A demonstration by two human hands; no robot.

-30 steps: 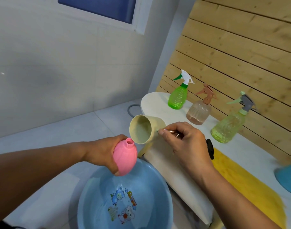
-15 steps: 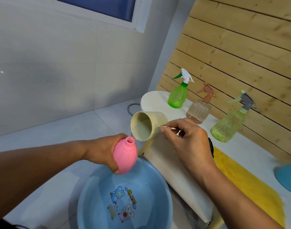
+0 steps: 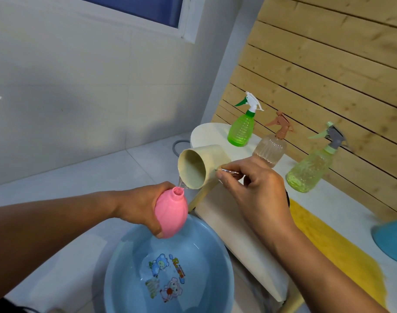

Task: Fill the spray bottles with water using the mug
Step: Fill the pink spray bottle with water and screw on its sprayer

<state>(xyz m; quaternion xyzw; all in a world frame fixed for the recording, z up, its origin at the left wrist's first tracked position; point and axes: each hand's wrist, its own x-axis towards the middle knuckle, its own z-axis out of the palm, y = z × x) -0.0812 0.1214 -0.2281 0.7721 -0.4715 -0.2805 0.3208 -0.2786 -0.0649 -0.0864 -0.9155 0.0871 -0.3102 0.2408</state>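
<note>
Right hand (image 3: 256, 190) grips tipped mug (image 3: 199, 168); left hand (image 3: 143, 206) clasps unlabelled pink bottle (image 3: 170, 213).

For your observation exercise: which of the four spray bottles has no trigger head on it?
The pink bottle, held in the left hand; its neck is open. The three on the table keep their sprayers.

3 spray bottles (image 3: 240, 129) line the bench's (image 3: 242, 240) wall side; its front strip lies bare, blue basin (image 3: 116, 279) on the floor beside it.
</note>
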